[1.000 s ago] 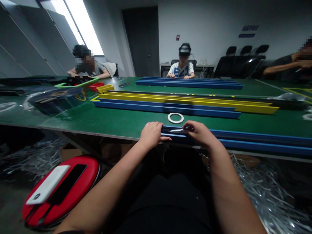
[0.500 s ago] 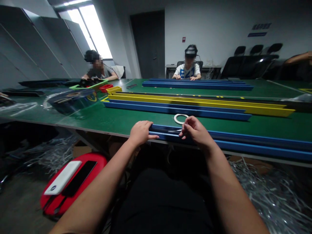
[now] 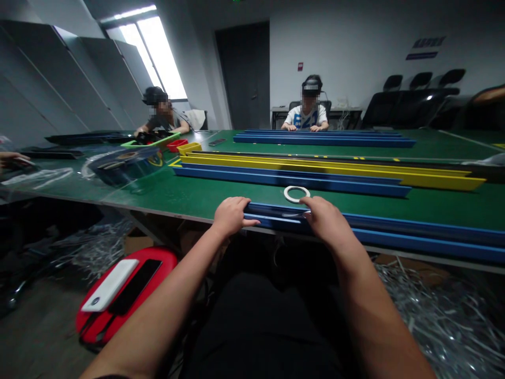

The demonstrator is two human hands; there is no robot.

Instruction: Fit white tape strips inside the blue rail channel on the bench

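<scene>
Blue channel (image 3: 379, 237), 1 pc., long; loc.: on green table (image 3: 158, 195), lengthwise along near edge, open side up, prob. so both hands reach its trough w/o stretching. L hand (image 3: 230, 216): at channel's L end, fingers over far wall, thumb along near wall, clamped on it, likely to stop it sliding. R hand (image 3: 327, 218): over trough, thumb & fingertips apparently pinched on white strip (image 3: 294, 215), tips partly hidden; strip's free end points L, low btwn walls; contact w/ trough floor can't be told. White ring-shaped roll (image 3: 286, 195), 1 pc.: flat on table just beyond channel, nr R hand, prob. for easy reach. Yellow channels (image 3: 394, 175) + second blue channel (image 3: 236, 176): farther back, roughly parallel, apparently parked out of hands' way.
</scene>
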